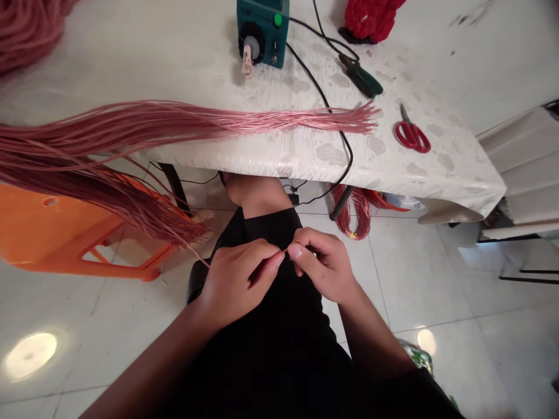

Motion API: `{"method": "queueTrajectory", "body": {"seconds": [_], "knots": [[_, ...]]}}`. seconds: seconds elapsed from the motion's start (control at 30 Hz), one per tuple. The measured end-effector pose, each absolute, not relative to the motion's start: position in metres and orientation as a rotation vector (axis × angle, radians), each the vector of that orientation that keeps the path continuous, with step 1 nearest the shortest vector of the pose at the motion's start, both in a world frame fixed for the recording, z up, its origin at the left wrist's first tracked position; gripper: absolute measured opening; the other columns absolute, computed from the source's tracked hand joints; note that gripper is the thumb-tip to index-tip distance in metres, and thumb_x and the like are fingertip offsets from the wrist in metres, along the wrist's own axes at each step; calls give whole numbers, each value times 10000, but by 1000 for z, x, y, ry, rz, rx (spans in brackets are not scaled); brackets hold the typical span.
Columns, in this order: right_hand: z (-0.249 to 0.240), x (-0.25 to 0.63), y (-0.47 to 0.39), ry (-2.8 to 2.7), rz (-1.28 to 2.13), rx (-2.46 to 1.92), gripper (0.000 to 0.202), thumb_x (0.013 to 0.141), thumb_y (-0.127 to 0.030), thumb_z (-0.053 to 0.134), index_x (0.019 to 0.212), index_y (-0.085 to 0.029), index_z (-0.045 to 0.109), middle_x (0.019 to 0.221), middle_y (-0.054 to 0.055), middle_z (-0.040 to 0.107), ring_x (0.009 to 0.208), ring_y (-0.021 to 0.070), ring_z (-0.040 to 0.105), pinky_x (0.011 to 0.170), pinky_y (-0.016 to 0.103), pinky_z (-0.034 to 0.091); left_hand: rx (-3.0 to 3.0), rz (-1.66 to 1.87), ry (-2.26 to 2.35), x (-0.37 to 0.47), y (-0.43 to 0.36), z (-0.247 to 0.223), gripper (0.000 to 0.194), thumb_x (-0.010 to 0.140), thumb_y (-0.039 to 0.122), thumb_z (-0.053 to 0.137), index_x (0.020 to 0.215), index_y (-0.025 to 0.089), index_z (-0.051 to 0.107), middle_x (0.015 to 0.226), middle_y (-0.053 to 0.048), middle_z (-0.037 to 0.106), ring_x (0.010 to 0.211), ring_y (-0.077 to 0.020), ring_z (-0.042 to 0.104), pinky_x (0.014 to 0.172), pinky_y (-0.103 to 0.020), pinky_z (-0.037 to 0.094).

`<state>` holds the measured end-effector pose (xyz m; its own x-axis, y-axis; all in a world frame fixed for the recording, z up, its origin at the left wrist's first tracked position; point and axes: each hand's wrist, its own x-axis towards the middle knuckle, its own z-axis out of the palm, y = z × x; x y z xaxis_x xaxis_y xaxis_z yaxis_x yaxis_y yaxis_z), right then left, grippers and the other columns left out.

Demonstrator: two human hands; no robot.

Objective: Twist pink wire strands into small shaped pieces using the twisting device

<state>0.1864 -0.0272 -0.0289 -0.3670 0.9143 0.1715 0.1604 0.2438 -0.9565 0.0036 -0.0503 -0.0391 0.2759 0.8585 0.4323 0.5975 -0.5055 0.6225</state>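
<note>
My left hand (238, 282) is closed in a pinch on a thin pink cord (286, 250) above my lap. Facing it, my right hand (325, 265) pinches the cord's end between thumb and forefinger, with the fingertips of both hands almost touching. The cord runs back from behind my left hand to a loose bundle of pink cords (144, 206) that hangs over the stool. Another long bundle of pink cords (262, 122) lies along the table edge, its cut ends fanned out at the right. What the right fingers cover is hidden.
On the table (449, 174) stand a teal machine (264, 35) with a clip, green-handled pliers (364, 78), red scissors (410, 135) and a red knitted item (373, 17). A black cable (345, 151) droops over its edge. An orange stool (43, 233) is at left; coiled cord (356, 215) hangs below.
</note>
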Motion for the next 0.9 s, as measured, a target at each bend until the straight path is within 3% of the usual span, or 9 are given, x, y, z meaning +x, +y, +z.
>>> {"method": "queueTrajectory", "body": {"seconds": [0.2,0.3,0.6,0.9], "knots": [[-32,182,-28,-1664,1128,-1031,160,945,-293,617,826,-186,622,680,-37,544,555,78,490,537,236,391,2154,1067,1374,5,-51,-39,153,934,201,556,796,191,623,636,33,640,534,-79,538,559,-214,398],[-32,183,-30,-1655,1140,-1011,175,973,-283,579,852,-181,654,656,-40,548,524,71,510,533,234,405,2073,1066,1382,6,-52,-39,158,934,203,552,798,182,629,642,34,643,539,-74,544,568,-207,406],[-29,184,-29,-1771,984,-958,235,951,-240,603,722,-186,606,604,-36,550,550,88,486,535,243,395,1621,834,1144,4,-47,-28,250,961,292,514,766,181,623,487,82,524,440,-58,469,466,-177,364],[-37,180,-34,-1662,1013,-926,112,949,-206,610,977,-205,718,769,0,660,601,91,585,544,242,464,1455,913,1061,8,-51,-33,265,998,307,492,782,182,583,477,83,535,422,-64,495,481,-198,394]]}}
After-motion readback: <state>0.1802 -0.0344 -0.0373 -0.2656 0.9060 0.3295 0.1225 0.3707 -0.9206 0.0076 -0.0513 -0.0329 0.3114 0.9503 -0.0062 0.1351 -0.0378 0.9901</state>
